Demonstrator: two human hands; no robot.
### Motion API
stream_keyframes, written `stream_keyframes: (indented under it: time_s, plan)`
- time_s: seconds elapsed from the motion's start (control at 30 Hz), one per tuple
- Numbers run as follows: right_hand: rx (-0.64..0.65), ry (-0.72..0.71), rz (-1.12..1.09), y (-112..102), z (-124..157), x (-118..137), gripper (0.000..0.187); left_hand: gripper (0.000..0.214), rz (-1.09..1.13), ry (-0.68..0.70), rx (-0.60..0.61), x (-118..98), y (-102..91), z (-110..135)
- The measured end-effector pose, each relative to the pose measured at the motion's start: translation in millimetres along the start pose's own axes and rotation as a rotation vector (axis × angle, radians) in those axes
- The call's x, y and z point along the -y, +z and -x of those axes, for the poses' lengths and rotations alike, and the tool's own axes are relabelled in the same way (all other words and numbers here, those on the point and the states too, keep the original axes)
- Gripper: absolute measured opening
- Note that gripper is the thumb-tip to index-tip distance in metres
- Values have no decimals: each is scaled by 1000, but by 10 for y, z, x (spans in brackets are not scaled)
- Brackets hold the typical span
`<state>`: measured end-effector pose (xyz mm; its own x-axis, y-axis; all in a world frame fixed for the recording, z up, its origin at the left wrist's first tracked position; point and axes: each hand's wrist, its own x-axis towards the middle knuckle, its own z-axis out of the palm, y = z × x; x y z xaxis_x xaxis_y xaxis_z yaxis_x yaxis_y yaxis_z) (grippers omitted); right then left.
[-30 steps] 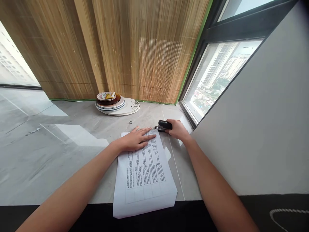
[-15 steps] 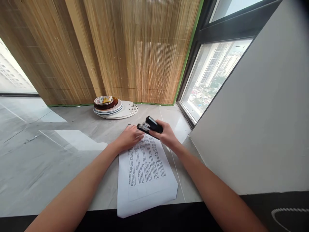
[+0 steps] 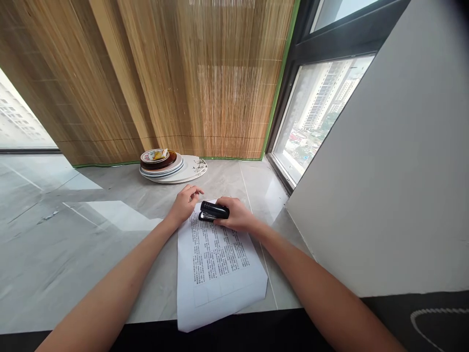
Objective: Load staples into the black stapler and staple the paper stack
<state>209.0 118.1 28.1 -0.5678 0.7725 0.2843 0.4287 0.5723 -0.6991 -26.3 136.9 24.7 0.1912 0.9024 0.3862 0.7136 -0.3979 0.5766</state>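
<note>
My right hand [image 3: 238,214] is wrapped round a black stapler [image 3: 215,211], with a strip of bright metal showing between its upper and lower arms. The stapler lies low over the top part of a printed white sheet [image 3: 222,264], its front end pointing left. Just beyond the sheet's upper left corner is my left hand [image 3: 186,203]. Its fingers are loosely bent and apart, some reaching right, and I see nothing held in them. What lies beneath that palm is hidden.
Stacked plates [image 3: 163,171] stand at the back on the grey marbled surface [image 3: 120,259], a small yellow item [image 3: 160,155] on top. Behind them hangs a bamboo blind [image 3: 172,83]. A white wall [image 3: 384,171] and a window [image 3: 311,117] bound the right side.
The stapler has come down onto the upper sheet and turned, and its arms are closer together. My left hand has moved left, off the paper to its corner.
</note>
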Motion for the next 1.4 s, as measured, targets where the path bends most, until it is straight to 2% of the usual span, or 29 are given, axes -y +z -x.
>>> stream_keyframes:
  time_s: [0.1, 0.27, 0.4, 0.6, 0.7, 0.8, 0.87, 0.93, 1.03, 1.27, 1.4]
  plan:
    - [26, -15, 43, -106, -8, -46, 23, 28, 7, 41, 83, 16, 13, -2]
    - [36, -14, 36, -273, 19, -135, 22, 29, -56, 198, 243, 18, 38, 17]
    - [29, -50, 0, -304, 29, -185, 25, 30, -85, 299, 294, 51, 73, 18]
    - [142, -105, -28, -294, 36, -137, 23, 37, -28, 323, 282, 129, 141, -17]
    - [166, -94, -93, -410, 53, -135, 29, 38, -47, 310, 270, 124, 151, -21]
    - [242, -44, -298, -577, 67, -187, 41, 38, -39, 301, 277, 102, 140, -19]
    - [237, 9, -423, -648, 72, -236, 43, 36, -6, 282, 282, 87, 124, -17]
    - [231, 37, -510, -667, 75, -276, 40, 35, 37, 247, 283, 77, 108, -16]
    - [296, 45, -587, -653, 82, -301, 39, 34, 139, 172, 282, 79, 87, -22]
    - [366, 39, -609, -697, 94, -374, 33, 37, 420, -83, 225, 146, 66, -57]
    - [261, 25, -514, -641, 80, -327, 32, 37, 446, -107, 209, 167, 68, -60]
